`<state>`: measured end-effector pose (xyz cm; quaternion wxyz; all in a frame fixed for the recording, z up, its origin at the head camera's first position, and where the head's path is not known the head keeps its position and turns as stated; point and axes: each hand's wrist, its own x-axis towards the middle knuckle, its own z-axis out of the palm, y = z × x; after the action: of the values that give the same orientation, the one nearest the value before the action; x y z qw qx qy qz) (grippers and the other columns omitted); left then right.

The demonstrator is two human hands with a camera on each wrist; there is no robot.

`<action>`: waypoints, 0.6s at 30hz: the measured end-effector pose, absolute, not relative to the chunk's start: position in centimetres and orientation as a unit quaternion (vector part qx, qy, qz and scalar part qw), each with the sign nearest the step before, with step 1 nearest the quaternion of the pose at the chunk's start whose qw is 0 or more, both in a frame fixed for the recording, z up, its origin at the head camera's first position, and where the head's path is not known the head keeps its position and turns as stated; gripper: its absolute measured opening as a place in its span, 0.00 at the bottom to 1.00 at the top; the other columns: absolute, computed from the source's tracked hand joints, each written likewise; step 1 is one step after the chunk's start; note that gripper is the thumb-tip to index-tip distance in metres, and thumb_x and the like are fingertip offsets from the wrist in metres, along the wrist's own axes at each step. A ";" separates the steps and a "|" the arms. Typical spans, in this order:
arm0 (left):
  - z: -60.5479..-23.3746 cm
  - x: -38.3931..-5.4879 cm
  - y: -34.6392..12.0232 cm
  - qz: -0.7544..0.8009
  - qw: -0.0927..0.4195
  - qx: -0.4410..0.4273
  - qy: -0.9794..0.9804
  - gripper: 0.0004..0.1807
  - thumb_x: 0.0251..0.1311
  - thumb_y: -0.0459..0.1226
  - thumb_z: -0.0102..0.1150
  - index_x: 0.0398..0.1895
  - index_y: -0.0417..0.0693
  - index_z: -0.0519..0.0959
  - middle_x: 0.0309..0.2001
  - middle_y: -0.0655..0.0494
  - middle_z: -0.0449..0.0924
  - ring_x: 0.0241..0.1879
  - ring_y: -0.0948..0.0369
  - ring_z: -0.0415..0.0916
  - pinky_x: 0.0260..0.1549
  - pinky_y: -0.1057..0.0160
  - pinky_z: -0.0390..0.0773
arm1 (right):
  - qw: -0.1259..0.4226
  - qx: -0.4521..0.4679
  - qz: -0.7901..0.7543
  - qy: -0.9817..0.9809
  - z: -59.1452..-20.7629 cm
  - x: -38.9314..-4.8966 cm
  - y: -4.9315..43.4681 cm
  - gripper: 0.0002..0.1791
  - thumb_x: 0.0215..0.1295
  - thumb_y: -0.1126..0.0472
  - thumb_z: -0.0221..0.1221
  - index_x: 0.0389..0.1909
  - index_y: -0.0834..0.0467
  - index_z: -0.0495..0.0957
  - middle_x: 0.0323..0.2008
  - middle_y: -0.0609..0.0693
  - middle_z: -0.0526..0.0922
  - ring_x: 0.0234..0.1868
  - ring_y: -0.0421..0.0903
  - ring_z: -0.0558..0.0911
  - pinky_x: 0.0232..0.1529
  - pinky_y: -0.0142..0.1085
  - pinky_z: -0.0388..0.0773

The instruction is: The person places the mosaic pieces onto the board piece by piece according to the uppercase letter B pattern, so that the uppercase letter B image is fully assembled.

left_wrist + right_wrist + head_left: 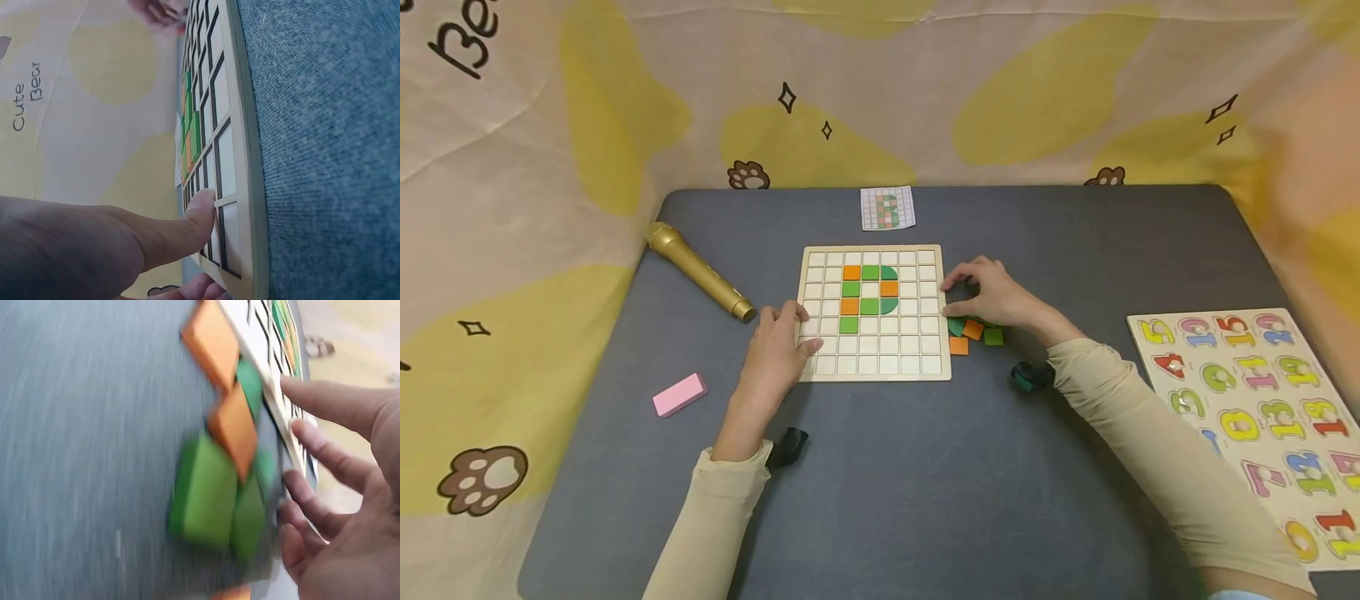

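Observation:
A wooden grid board [910,364] lies mid-table, with green tiles [870,307] and orange tiles [852,272] set in its upper middle cells, some with rounded corners. My left hand [775,354] holds the board's left edge, its thumb [201,215] over the lower-left cells and its other fingers at the rim. At the opposite side, my right hand [996,296] touches the right edge with spread, slightly bent fingers [331,462]. Loose orange tiles [234,428] and green tiles [206,490] lie beside that edge, partly under the right hand in the head view.
A small pattern card [887,208] lies behind the board. To the left are a gold microphone [700,271] and a pink block [679,395]. A number puzzle board [1247,400] lies at the right, partly covered by the right sleeve [1150,450]. A printed cloth [880,83] hangs behind the table.

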<state>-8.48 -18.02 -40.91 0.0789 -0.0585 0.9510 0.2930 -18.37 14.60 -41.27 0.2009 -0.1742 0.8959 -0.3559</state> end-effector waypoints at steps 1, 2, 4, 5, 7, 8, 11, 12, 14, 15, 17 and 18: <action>-40.9 -8.5 -18.0 0.293 0.079 -0.058 0.951 0.23 0.70 0.36 0.68 0.61 0.39 0.70 0.60 0.31 0.68 0.53 0.32 0.75 0.52 0.35 0.75 | 0.207 -0.168 -0.349 0.898 -41.2 -18.5 15.3 0.21 0.69 0.57 0.72 0.58 0.59 0.82 0.64 0.63 0.69 0.65 0.63 0.63 0.67 0.60 0.61; -40.9 -8.5 -18.0 0.293 0.079 -0.059 0.951 0.23 0.70 0.36 0.68 0.61 0.39 0.70 0.60 0.31 0.68 0.53 0.32 0.75 0.52 0.35 0.75 | 0.212 -0.163 -0.341 0.901 -41.1 -18.6 15.9 0.22 0.68 0.57 0.72 0.60 0.59 0.81 0.64 0.63 0.70 0.65 0.63 0.64 0.67 0.60 0.61; -40.9 -8.5 -18.0 0.292 0.079 -0.060 0.951 0.23 0.70 0.36 0.68 0.61 0.40 0.70 0.60 0.31 0.68 0.53 0.32 0.75 0.52 0.35 0.75 | 0.220 -0.153 -0.329 0.906 -40.8 -18.6 17.1 0.24 0.67 0.57 0.73 0.60 0.60 0.80 0.63 0.63 0.69 0.64 0.63 0.64 0.65 0.59 0.62; -40.9 -8.5 -18.0 0.292 0.079 -0.060 0.951 0.23 0.70 0.36 0.68 0.61 0.40 0.70 0.60 0.31 0.68 0.53 0.32 0.75 0.52 0.35 0.75 | 0.221 -0.148 -0.322 0.909 -40.6 -18.5 17.6 0.25 0.65 0.57 0.74 0.60 0.61 0.80 0.63 0.64 0.68 0.63 0.63 0.63 0.64 0.59 0.62; -40.8 -8.5 -17.9 0.292 0.079 -0.061 0.951 0.23 0.70 0.36 0.68 0.61 0.40 0.70 0.60 0.31 0.68 0.53 0.32 0.75 0.52 0.35 0.75 | 0.223 -0.136 -0.312 0.913 -40.3 -18.4 18.4 0.26 0.63 0.57 0.76 0.59 0.61 0.80 0.64 0.65 0.68 0.64 0.64 0.62 0.64 0.60 0.61; -40.9 -8.5 -17.9 0.292 0.079 -0.062 0.951 0.23 0.70 0.36 0.68 0.61 0.40 0.70 0.60 0.31 0.68 0.53 0.32 0.75 0.52 0.35 0.75 | 0.223 -0.131 -0.307 0.916 -40.2 -18.2 18.7 0.27 0.62 0.58 0.77 0.58 0.62 0.80 0.64 0.65 0.67 0.64 0.65 0.61 0.64 0.60 0.61; -40.8 -8.5 -17.8 0.291 0.079 -0.065 0.951 0.23 0.70 0.36 0.68 0.62 0.40 0.71 0.61 0.31 0.68 0.53 0.33 0.75 0.52 0.35 0.75 | 0.218 -0.124 -0.296 0.921 -39.9 -17.9 19.5 0.26 0.59 0.58 0.78 0.55 0.62 0.81 0.66 0.67 0.65 0.67 0.67 0.58 0.66 0.63 0.59; -40.8 -8.4 -17.8 0.291 0.079 -0.065 0.951 0.23 0.70 0.36 0.68 0.62 0.40 0.71 0.61 0.32 0.68 0.53 0.33 0.75 0.52 0.35 0.75 | 0.216 -0.124 -0.294 0.923 -39.9 -17.9 19.7 0.25 0.59 0.58 0.79 0.53 0.62 0.81 0.67 0.68 0.65 0.67 0.68 0.58 0.67 0.64 0.58; -40.8 -8.4 -17.8 0.291 0.077 -0.065 0.951 0.23 0.70 0.36 0.68 0.62 0.40 0.71 0.60 0.32 0.68 0.53 0.34 0.75 0.51 0.35 0.75 | 0.213 -0.125 -0.294 0.923 -39.9 -17.7 20.0 0.23 0.59 0.59 0.78 0.51 0.62 0.82 0.68 0.68 0.64 0.68 0.69 0.57 0.67 0.66 0.57; -40.8 -8.4 -17.8 0.291 0.077 -0.065 0.951 0.23 0.70 0.36 0.68 0.62 0.40 0.71 0.60 0.32 0.68 0.52 0.34 0.75 0.51 0.35 0.75 | 0.211 -0.127 -0.296 0.923 -40.0 -17.7 20.2 0.21 0.60 0.59 0.78 0.49 0.62 0.82 0.68 0.69 0.64 0.68 0.69 0.57 0.68 0.66 0.57; -40.8 -8.4 -17.8 0.291 0.077 -0.065 0.951 0.23 0.70 0.36 0.68 0.62 0.40 0.71 0.60 0.32 0.68 0.52 0.34 0.75 0.51 0.36 0.75 | 0.210 -0.133 -0.301 0.920 -40.1 -17.6 20.3 0.18 0.61 0.60 0.77 0.47 0.62 0.84 0.67 0.68 0.65 0.68 0.69 0.58 0.67 0.66 0.58; -40.8 -8.4 -17.8 0.290 0.077 -0.065 0.952 0.23 0.70 0.36 0.68 0.62 0.40 0.71 0.60 0.32 0.68 0.52 0.34 0.75 0.51 0.36 0.75 | 0.210 -0.139 -0.305 0.918 -40.2 -17.5 20.4 0.16 0.62 0.60 0.76 0.46 0.62 0.85 0.66 0.68 0.66 0.67 0.69 0.58 0.67 0.66 0.58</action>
<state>-8.40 -17.79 -40.80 0.0768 -0.0650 0.9516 0.2904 -17.51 20.40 -40.16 0.2103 -0.1387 0.9184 -0.3050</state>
